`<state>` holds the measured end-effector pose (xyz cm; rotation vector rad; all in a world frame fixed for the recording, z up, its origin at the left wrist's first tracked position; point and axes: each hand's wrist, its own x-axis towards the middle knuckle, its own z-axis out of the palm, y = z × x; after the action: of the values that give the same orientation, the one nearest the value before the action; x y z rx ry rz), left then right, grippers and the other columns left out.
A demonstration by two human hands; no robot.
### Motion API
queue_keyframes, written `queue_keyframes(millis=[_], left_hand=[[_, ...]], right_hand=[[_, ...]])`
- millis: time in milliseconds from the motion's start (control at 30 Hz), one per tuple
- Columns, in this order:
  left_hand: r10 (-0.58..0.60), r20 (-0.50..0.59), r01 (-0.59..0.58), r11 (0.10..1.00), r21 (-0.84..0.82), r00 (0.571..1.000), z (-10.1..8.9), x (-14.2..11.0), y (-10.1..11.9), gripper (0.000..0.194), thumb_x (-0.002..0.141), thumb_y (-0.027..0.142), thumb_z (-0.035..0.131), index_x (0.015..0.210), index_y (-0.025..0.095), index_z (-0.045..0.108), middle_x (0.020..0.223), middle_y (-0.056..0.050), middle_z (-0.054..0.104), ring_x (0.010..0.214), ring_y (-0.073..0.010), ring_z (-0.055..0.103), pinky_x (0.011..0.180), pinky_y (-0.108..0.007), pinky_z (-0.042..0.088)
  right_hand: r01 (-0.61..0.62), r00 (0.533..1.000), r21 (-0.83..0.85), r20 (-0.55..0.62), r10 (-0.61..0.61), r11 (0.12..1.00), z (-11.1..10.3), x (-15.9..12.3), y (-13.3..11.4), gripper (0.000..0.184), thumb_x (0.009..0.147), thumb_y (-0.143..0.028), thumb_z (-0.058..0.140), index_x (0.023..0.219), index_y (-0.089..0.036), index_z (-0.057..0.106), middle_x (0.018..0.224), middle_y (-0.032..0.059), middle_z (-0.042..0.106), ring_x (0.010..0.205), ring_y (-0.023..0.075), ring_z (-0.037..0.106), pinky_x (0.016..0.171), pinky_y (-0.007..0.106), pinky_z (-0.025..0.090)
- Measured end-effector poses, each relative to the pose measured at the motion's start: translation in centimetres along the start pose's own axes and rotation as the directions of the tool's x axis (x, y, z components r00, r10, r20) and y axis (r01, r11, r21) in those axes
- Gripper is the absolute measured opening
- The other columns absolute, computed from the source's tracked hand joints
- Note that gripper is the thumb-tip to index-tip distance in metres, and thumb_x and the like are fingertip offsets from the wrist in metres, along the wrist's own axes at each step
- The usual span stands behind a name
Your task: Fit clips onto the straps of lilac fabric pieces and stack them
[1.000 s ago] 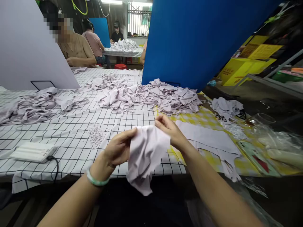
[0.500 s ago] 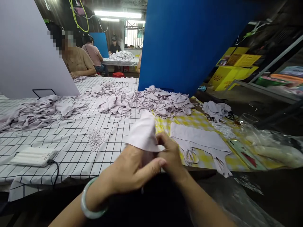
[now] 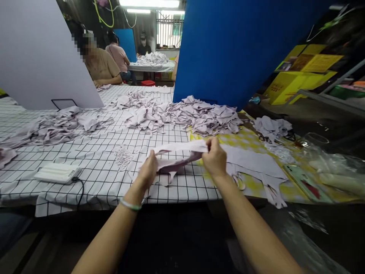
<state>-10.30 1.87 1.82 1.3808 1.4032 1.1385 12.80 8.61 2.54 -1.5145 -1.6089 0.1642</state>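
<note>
Between my two hands a pale lilac strappy top [image 3: 182, 146] is stretched sideways above the checked cloth. My left hand [image 3: 147, 171] pinches its left end, and my right hand [image 3: 215, 158] grips the right end, fingers closed. The middle of the top sags a little, with a strap or loose edge hanging below. Just right of my right hand, another lilac strappy top [image 3: 256, 163] lies flat, its straps toward the table's front edge. Motion blurs the held fabric slightly.
Heaped lilac pieces [image 3: 202, 116] lie ahead, with another pile [image 3: 51, 127] at left. Small white scraps [image 3: 122, 156], a white power bank [image 3: 58, 173] and a phone [image 3: 306, 182] are on the table. A blue panel [image 3: 216, 49] and a white panel [image 3: 48, 57] stand behind. Other people sit farther back.
Half a second ago my left hand was inside the top, with my right hand at its edge. Now my hands are apart, holding the top spread between them. The view has shifted slightly.
</note>
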Motion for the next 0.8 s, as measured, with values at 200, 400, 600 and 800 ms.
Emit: queue_keyframes(millis=[200,400,600,800], left_hand=[[0.196,0.092,-0.217,0.890,0.401,0.976,1.8,0.0,-1.2,0.029,0.083,0.034,0.064,0.109,0.022,0.067,0.117,-0.011,0.068,0.112,-0.0299,0.060,0.096,-0.048,0.050],[0.397,0.112,-0.386,0.722,0.574,0.911,2.8,5.5,3.1,0.008,0.077,0.013,0.055,0.080,0.020,0.056,0.075,-0.003,0.061,0.071,-0.0181,0.055,0.066,-0.031,0.044],[0.557,-0.112,-0.327,0.626,0.708,0.823,-2.5,3.2,6.6,0.020,0.079,0.015,0.054,0.067,0.022,0.041,0.057,0.004,0.042,0.052,-0.0125,0.034,0.052,-0.028,0.024],[0.540,-0.326,-0.056,0.575,0.817,0.776,-6.2,-0.8,7.9,0.021,0.065,0.011,0.054,0.062,0.023,0.037,0.057,0.003,0.041,0.053,-0.0140,0.033,0.053,-0.028,0.024]], right_hand=[[-0.082,0.972,0.143,0.229,0.047,0.986,4.2,-1.5,1.1,0.010,0.075,-0.022,0.047,0.084,-0.025,0.043,0.068,-0.0022,0.053,0.062,0.0183,0.051,0.061,0.029,0.038],[0.179,0.977,0.137,0.093,-0.193,0.974,-0.7,1.0,-5.4,0.019,0.072,-0.012,0.050,0.086,-0.025,0.049,0.070,-0.0026,0.053,0.061,0.0155,0.050,0.060,0.028,0.036],[0.268,0.963,-0.005,-0.032,-0.268,0.964,-4.9,1.0,-5.1,0.022,0.071,-0.005,0.047,0.082,-0.024,0.051,0.065,-0.0035,0.049,0.056,0.0133,0.045,0.056,0.027,0.034],[0.170,0.984,-0.088,-0.043,-0.174,0.982,-8.4,-0.9,-4.9,0.022,0.066,-0.010,0.050,0.082,-0.024,0.054,0.060,-0.0048,0.047,0.052,0.0129,0.043,0.053,0.026,0.033]])
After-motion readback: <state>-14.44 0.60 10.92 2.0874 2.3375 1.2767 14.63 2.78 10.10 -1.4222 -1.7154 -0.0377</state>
